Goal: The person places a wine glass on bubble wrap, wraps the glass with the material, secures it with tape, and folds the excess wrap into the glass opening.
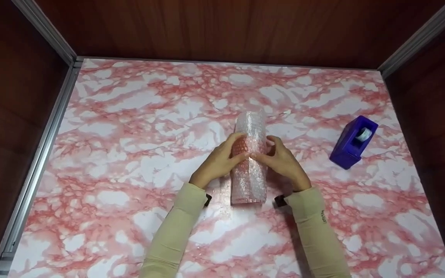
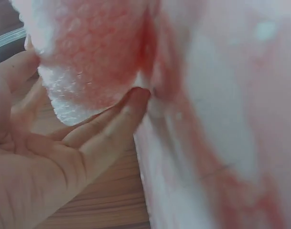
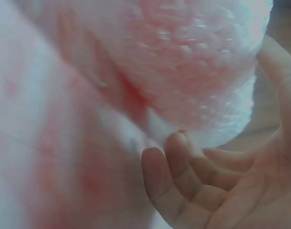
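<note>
A roll of clear bubble wrap point(image 1: 249, 181) lies lengthwise on the table, with a reddish tint showing through its middle. My left hand point(image 1: 219, 158) grips its left side, thumb across the top and fingers round the side. From the right, my right hand point(image 1: 286, 160) holds it the same way, and the two thumb tips meet on top. In the left wrist view, the fingers point(image 2: 119, 121) reach in low where the bubble wrap point(image 2: 88, 52) meets the table. The right wrist view has curled fingertips point(image 3: 176, 143) close under the lower edge of the bubble wrap point(image 3: 198, 71).
A purple tape dispenser point(image 1: 348, 148) with a roll of tape point(image 1: 363, 134) stands to the right of the hands. The red-and-white marbled table point(image 1: 129, 231) is bordered by dark wooden panels point(image 1: 226, 31) and metal rails point(image 1: 48, 139) at the back and sides.
</note>
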The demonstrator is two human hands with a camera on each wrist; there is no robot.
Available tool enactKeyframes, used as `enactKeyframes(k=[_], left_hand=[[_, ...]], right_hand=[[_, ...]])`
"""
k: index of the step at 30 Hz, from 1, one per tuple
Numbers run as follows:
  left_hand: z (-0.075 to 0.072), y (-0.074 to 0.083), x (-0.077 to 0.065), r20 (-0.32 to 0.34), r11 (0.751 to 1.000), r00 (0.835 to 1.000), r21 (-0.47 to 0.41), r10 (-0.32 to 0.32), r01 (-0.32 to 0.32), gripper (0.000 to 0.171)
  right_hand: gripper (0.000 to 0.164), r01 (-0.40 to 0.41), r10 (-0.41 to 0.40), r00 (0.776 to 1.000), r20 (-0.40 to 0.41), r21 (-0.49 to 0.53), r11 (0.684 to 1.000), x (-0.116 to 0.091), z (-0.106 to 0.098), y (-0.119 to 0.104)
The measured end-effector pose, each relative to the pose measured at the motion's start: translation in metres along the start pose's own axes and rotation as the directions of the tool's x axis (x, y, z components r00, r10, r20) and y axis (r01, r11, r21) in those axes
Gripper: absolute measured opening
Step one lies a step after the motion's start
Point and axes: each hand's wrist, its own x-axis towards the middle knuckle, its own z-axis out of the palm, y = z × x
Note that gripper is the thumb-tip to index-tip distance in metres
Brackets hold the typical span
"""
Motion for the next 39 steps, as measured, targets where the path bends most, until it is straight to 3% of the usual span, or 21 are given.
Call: enactKeyframes(k=[3, 6, 8, 11, 14, 18, 21, 25, 27, 29, 36, 39], left_hand=[[0.0, -0.004, -0.002, 0.011, 0.983, 0.993, -0.143, -0.118, 0.118, 0.085], [0.0, -0.006, -0.003, 0.044, 0.929, 0.975, -0.299, -0.216, 0.219, 0.094], [0.0, -0.007, -0.003, 0.053, 0.896, 0.969, -0.369, -0.243, 0.245, 0.095], [0.0, -0.004, -0.006, 0.033, 0.887, 0.973, -0.406, -0.227, 0.221, 0.096], [-0.004, 0.007, -0.009, -0.022, 0.907, 0.987, -0.399, -0.158, 0.137, 0.096], [-0.01, 0.024, -0.013, -0.115, 0.933, 0.993, -0.356, 0.014, -0.054, 0.095], [-0.012, 0.033, -0.017, -0.179, 0.93, 0.97, -0.3, 0.164, -0.212, 0.094], [-0.01, 0.038, -0.02, -0.233, 0.908, 0.915, -0.187, 0.33, -0.375, 0.09], [-0.008, 0.037, -0.02, -0.237, 0.894, 0.894, -0.153, 0.38, -0.42, 0.087], [-0.007, 0.037, -0.021, -0.231, 0.886, 0.885, -0.141, 0.405, -0.442, 0.086], [-0.007, 0.033, -0.025, -0.213, 0.892, 0.88, -0.07, 0.425, -0.447, 0.09], [-0.008, 0.033, -0.027, -0.23, 0.884, 0.861, -0.005, 0.454, -0.468, 0.089]], right_hand=[[0.082, -0.031, 0.027, 0.999, 0.046, 0.077, 0.997, 0.002, 0.004, 0.005], [0.071, -0.032, 0.023, 0.998, 0.057, 0.15, 0.988, 0.003, 0.009, 0.007], [0.067, -0.029, 0.019, 0.998, 0.054, 0.185, 0.982, 0.001, 0.011, 0.005], [0.065, 0.005, -0.009, 1.0, 0.018, 0.218, 0.976, -0.003, 0.013, 0.0], [0.061, 0.081, -0.075, 0.997, -0.035, 0.209, 0.975, -0.016, 0.007, -0.023], [0.06, 0.237, -0.217, 0.967, -0.136, 0.156, 0.959, -0.037, -0.001, -0.054], [0.065, 0.38, -0.355, 0.912, -0.204, 0.099, 0.92, -0.047, -0.005, -0.064], [0.071, 0.529, -0.503, 0.825, -0.257, 0.037, 0.848, -0.054, -0.004, -0.066], [0.073, 0.554, -0.529, 0.804, -0.269, 0.02, 0.832, -0.056, -0.002, -0.064], [0.074, 0.553, -0.527, 0.805, -0.272, 0.025, 0.833, -0.057, 0.001, -0.061], [0.073, 0.489, -0.456, 0.853, -0.252, 0.084, 0.868, -0.06, 0.004, -0.054], [0.08, 0.511, -0.482, 0.834, -0.269, 0.046, 0.858, -0.063, 0.0, -0.055]])
